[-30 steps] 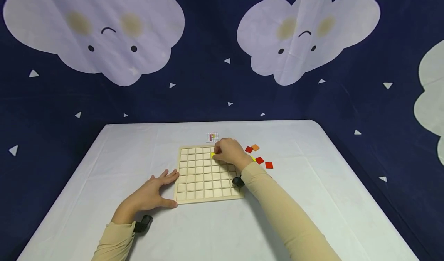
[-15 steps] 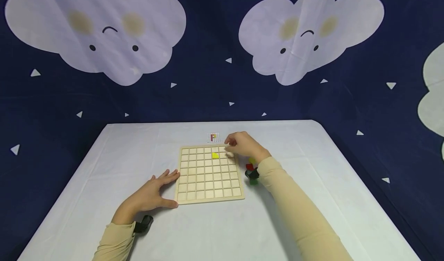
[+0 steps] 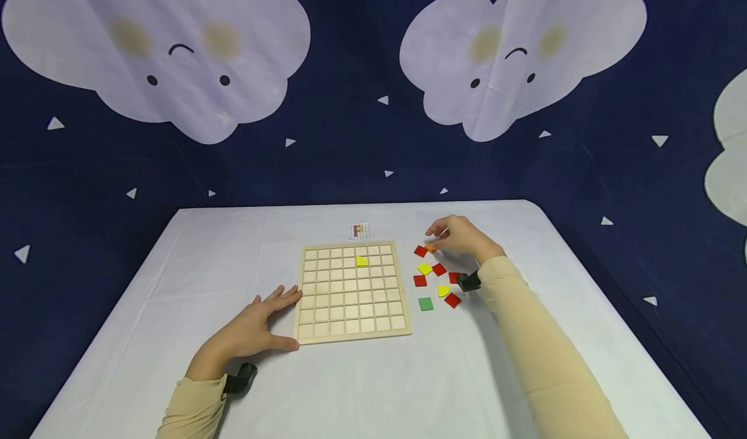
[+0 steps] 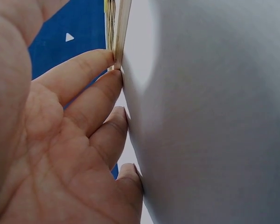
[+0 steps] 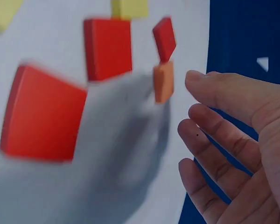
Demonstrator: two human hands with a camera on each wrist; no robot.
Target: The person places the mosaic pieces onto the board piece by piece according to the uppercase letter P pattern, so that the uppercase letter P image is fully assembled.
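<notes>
A wooden grid board (image 3: 352,299) lies on the white table, and one yellow tile (image 3: 362,261) with a cut corner sits in a cell near its far edge. My left hand (image 3: 251,327) rests at the board's left side, fingers spread, fingertips touching the frame; the left wrist view shows those fingertips (image 4: 113,77) against the wooden edge. Over the loose tiles at the right hovers my right hand (image 3: 461,237), holding nothing, fingers loosely bent. Closest to it is an orange tile (image 5: 164,82), apart from the fingers in the right wrist view, beside a red tile (image 5: 164,39).
Several red tiles (image 3: 420,281), a yellow tile (image 3: 425,268), another yellow tile (image 3: 443,290) and a green tile (image 3: 426,304) lie right of the board. A small printed pattern card (image 3: 358,231) lies beyond its far edge. A dark cloud-print curtain (image 3: 350,173) hangs behind the table.
The right hand has let go of the yellow tile in its cell and moved right, over to the orange tile. The left hand has stayed at the board's edge.
</notes>
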